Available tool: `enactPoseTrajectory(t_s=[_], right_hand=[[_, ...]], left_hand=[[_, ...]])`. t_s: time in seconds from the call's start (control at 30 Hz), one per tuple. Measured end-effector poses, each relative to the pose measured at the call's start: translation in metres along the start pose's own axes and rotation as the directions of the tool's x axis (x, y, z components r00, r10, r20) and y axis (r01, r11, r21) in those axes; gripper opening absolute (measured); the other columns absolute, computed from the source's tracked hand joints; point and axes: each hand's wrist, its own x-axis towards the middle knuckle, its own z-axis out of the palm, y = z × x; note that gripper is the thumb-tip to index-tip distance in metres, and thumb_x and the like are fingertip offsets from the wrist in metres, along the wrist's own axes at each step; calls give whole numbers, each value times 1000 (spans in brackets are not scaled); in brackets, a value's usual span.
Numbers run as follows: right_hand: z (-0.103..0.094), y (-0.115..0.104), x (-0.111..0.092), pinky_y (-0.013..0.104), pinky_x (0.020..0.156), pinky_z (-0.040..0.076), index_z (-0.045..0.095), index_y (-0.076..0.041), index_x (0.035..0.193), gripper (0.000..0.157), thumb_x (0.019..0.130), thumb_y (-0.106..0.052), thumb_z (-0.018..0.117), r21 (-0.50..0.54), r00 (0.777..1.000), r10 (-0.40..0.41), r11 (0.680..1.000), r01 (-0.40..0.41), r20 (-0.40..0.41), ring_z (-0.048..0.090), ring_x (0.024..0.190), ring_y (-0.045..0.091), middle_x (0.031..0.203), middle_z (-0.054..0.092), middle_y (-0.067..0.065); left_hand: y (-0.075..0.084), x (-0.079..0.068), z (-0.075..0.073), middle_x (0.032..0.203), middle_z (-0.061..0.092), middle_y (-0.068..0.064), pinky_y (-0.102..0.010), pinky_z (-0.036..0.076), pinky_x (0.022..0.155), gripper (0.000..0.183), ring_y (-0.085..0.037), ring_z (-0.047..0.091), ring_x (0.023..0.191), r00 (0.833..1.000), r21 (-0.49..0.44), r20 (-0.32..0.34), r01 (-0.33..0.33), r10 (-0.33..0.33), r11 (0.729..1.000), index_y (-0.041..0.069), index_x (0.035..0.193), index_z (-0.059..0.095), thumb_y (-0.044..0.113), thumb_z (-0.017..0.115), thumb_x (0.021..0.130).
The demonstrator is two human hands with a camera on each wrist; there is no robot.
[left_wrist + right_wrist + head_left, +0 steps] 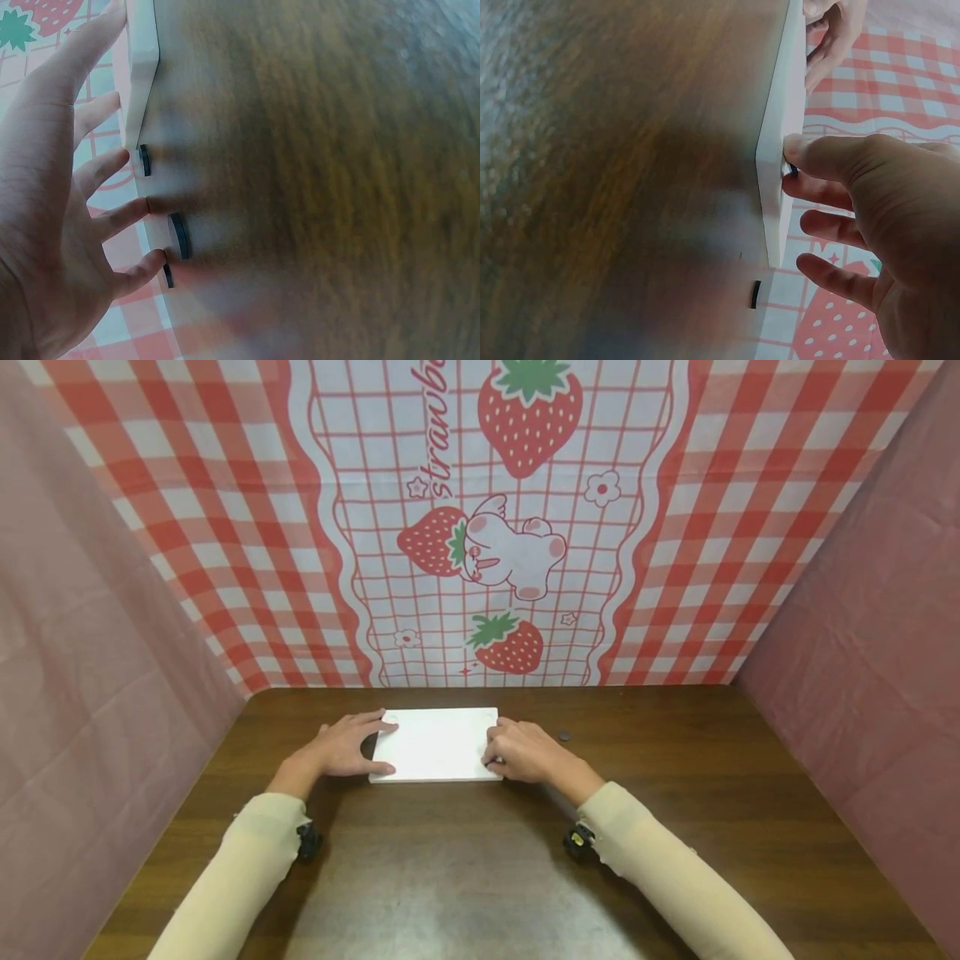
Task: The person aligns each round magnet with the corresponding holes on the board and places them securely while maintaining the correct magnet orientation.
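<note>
Brown tabletop [435, 877] wide around white board [435, 743]; left grip [345, 748] spread at edge, right grip [521, 752] pinching dark piece [793, 171].

White rectangular slab [435, 745] lay flat on the counter [435, 860], long sides running left to right, round marks [488, 720] at far corners; small dark piece [793, 169], partly hidden, was pinched at slab's right end

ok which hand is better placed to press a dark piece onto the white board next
Probably the right hand: it pinches a small dark piece at one end of the white board, while the left hand touches the opposite end.
</note>
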Motion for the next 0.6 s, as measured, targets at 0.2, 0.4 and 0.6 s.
enactPoseTrajectory(t_s=[0.2,0.4,0.6], right_hand=[[1,0,-1,28,63,51,92,-23,95,8,94,-16,90,9,1000,7,1000,-7,-15,64,88,19,90,75,-2],[2,0,-2,26,63,51,93,-24,99,7,95,-19,90,19,1000,28,999,-28,-13,64,89,17,91,74,-3],[2,0,-2,26,61,49,93,-25,100,7,96,-20,89,18,999,46,999,-46,-8,64,88,16,91,73,-4]], left_hand=[[0,0,1,186,34,-17,-96,24,122,93,-55,35,168,1000,0,-5,2,-2,1000,23,170,52,67,82,94],[-1,1,1,186,35,-17,-96,25,121,92,-55,35,167,1000,3,-8,-1,1,1000,23,170,53,68,82,94],[0,1,1,186,35,-17,-96,25,121,92,-55,36,167,1000,4,-8,1,-1,1000,23,170,53,68,82,94]])
